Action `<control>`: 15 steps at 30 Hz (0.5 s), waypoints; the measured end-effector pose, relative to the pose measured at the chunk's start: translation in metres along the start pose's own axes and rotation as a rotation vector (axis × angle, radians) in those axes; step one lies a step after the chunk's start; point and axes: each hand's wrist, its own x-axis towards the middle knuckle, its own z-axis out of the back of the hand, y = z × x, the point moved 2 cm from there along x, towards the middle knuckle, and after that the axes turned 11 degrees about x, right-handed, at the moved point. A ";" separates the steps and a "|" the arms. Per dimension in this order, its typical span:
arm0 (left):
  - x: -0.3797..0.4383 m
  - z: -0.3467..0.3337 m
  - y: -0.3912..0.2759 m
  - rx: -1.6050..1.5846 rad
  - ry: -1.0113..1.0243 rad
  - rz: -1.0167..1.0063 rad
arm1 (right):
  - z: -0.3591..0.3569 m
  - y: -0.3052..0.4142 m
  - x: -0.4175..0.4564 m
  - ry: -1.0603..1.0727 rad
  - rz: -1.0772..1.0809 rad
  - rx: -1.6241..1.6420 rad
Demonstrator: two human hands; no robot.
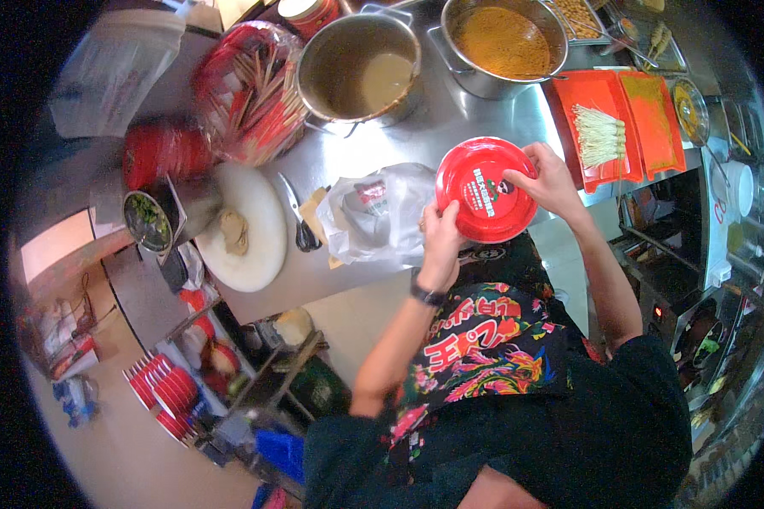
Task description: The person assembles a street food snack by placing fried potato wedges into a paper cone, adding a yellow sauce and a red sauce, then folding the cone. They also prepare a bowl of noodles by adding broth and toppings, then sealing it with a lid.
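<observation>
Both hands hold a round red bowl or lid (484,223) with printing and a cartoon figure on it, over the front edge of the steel counter (331,273). My left hand (442,238) grips its lower left rim, thumb on top. At its right rim is my right hand (544,181), its thumb pressing on the inner surface. Just left of my left hand lies a translucent white plastic bag (382,235). Black-handled scissors (298,213) rest beyond the bag, partly beside a yellowish-brown paper piece (313,216). A round white cutting board (261,248) carries a tan lump (234,232).
A deep metal pot (337,76) with pale liquid and another pot (503,44) with orange-brown contents stand at the back. Skewers or chopsticks (261,102) fill a plastic bag. Orange trays (598,102), one with enoki mushrooms (598,133), sit at the right. Stacked red containers (165,388) are lower left.
</observation>
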 end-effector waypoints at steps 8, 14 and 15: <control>-0.105 0.110 -0.127 0.034 0.038 -0.170 | -0.041 0.142 -0.016 0.126 0.088 0.164; -0.073 0.197 -0.115 0.028 -0.041 -0.104 | -0.136 0.137 0.000 0.250 0.032 0.283; -0.059 0.205 -0.105 0.039 -0.070 -0.087 | -0.153 0.121 0.004 0.254 0.023 0.246</control>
